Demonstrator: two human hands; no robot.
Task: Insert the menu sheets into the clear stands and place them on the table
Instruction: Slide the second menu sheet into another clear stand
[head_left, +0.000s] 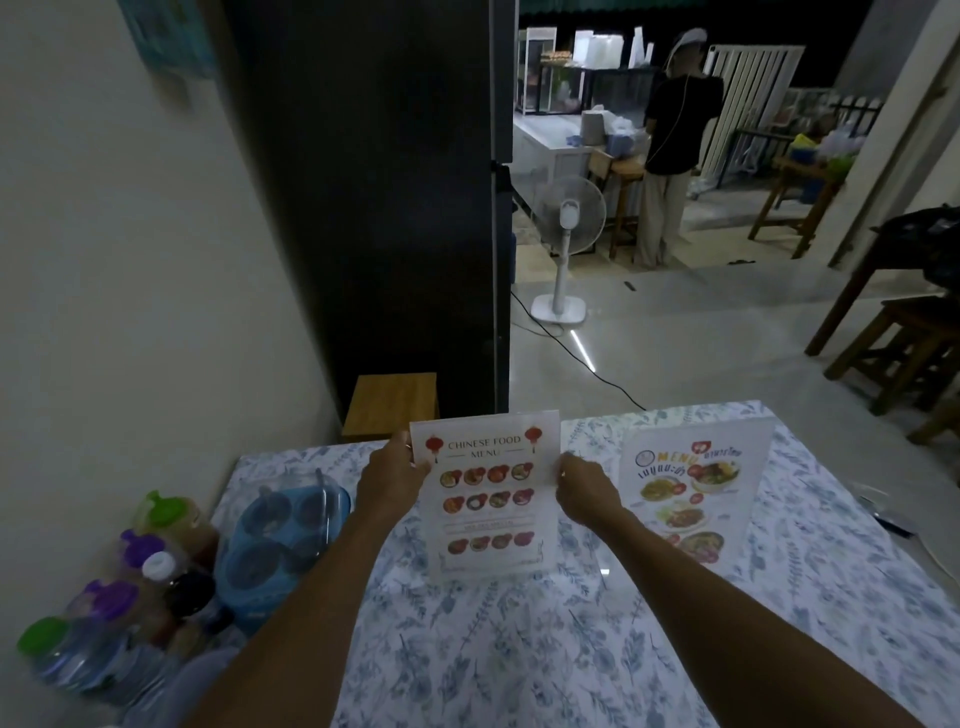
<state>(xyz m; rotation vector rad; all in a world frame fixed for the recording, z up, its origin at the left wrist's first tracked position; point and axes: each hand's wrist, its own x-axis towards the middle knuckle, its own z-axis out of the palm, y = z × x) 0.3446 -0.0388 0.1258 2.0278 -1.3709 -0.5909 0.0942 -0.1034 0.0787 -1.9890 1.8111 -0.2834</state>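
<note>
A table (519, 665) covered in a pale cloth with a blue leaf print fills the lower half of the view, its left edge close to a cream wall and its far edge facing a dark tall cabinet (363, 197) and an open tiled floor. On that floor stand a white pedestal fan (569, 218) and, farther back, a person in a dark top (675, 119) facing a counter. A small wooden stool (390, 402) sits just beyond the table's far left corner. At the table's left side is a blue condiment caddy (280, 540) with round compartments, and nearer the camera a cluster of bottles (119, 597) with green, purple and white caps. Toward the right, a clear stand holding a Thai menu sheet (691, 493) is upright on the cloth. In the middle is a second clear stand with a Chinese food menu sheet (485, 499) inside; its base looks level with the cloth, though contact is hard to confirm. The left hand (392, 475) grips the stand's left edge near the top, thumb on the front face, and the right hand (584, 488) pinches its right edge at about the same height, both arms reaching forward.
</note>
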